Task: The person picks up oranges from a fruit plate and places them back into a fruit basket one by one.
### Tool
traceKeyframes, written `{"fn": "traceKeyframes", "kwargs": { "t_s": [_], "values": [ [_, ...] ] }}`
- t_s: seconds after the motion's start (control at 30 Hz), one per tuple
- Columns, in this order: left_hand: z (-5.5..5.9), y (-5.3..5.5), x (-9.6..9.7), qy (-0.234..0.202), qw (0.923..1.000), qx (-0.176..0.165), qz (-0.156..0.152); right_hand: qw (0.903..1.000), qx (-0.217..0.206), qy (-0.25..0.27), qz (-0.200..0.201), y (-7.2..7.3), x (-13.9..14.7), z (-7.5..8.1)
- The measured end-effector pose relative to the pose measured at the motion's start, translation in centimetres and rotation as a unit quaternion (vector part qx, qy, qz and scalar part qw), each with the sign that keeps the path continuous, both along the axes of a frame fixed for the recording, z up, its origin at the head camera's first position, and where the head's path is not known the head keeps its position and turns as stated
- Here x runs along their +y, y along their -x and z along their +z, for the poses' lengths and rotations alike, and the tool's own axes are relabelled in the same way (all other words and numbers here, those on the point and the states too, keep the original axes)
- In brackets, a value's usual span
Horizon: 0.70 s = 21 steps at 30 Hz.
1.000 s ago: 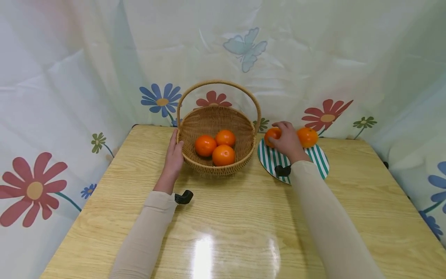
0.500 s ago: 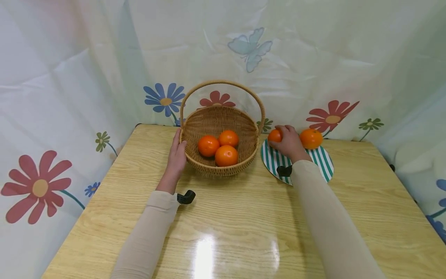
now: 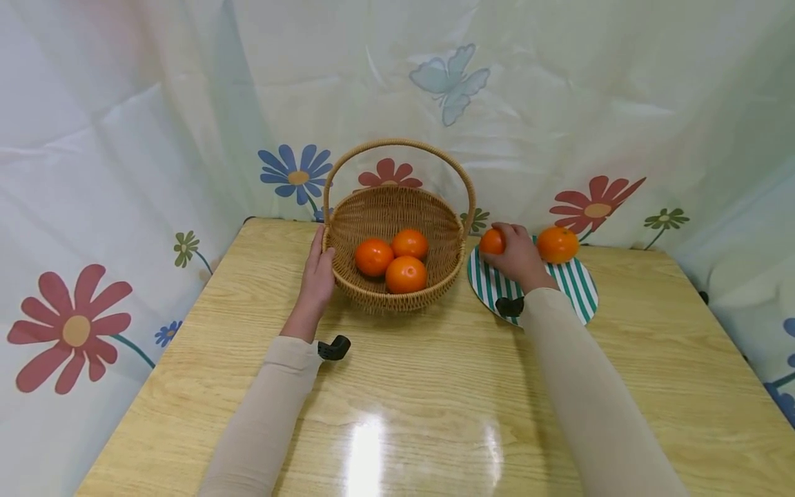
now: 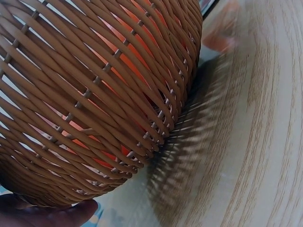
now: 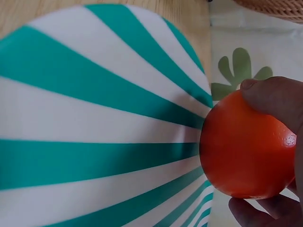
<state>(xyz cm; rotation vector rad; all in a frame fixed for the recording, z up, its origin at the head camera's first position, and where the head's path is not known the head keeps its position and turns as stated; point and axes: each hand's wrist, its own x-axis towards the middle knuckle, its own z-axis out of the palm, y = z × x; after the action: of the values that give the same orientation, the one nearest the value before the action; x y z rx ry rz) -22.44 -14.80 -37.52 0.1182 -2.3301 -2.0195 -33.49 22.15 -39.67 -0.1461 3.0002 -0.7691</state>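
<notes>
A wicker basket [image 3: 397, 300] with a tall arched handle stands at the back centre, holding 3 oranges [image 3: 406, 275]. My left hand [image 3: 315, 276] rests against the basket's left side, fingers extended along the outside. Close up in the left wrist view, part of that hand [image 4: 47, 215] touches the woven wall [image 4: 94, 94]. My right hand [image 3: 520, 259] grips an orange [image 3: 492, 241] over the back left of a green-and-white striped plate [image 3: 580, 290]. In the right wrist view, thumb and fingers lie on opposite sides of this smooth orange [image 5: 246, 146]. Another orange [image 3: 557, 245] sits at the plate's back right.
The wooden table [image 3: 422, 400] stretches in front of the basket and plate. A flower-printed curtain [image 3: 528, 110] hangs directly behind the table's back edge. Black wrist mounts [image 3: 334, 348] sit at both cuffs.
The whole head view has shifted slightly to the right. My right hand keeps its grip on the orange, which has moved little against the plate. My left hand stays at the basket.
</notes>
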Motion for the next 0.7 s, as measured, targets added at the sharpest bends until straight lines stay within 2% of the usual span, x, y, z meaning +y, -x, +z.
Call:
{"fn": "traceKeyframes", "kwargs": {
  "t_s": [0.13,0.37,0.7],
  "values": [
    [0.1,0.0,0.1,0.004,1.0,-0.002,0.002,0.9999,0.015,0.004,0.004,-0.7,0.1,0.3],
    [-2.6,1.9,-0.6,-0.004,0.9999,-0.002,0.01,0.9989,0.045,0.008,0.013,-1.8,0.1,1.5],
    [-2.7,1.9,-0.5,0.008,0.9997,0.021,0.013,0.9962,0.08,0.032,0.019,-4.2,-0.1,3.1]
  ]
}}
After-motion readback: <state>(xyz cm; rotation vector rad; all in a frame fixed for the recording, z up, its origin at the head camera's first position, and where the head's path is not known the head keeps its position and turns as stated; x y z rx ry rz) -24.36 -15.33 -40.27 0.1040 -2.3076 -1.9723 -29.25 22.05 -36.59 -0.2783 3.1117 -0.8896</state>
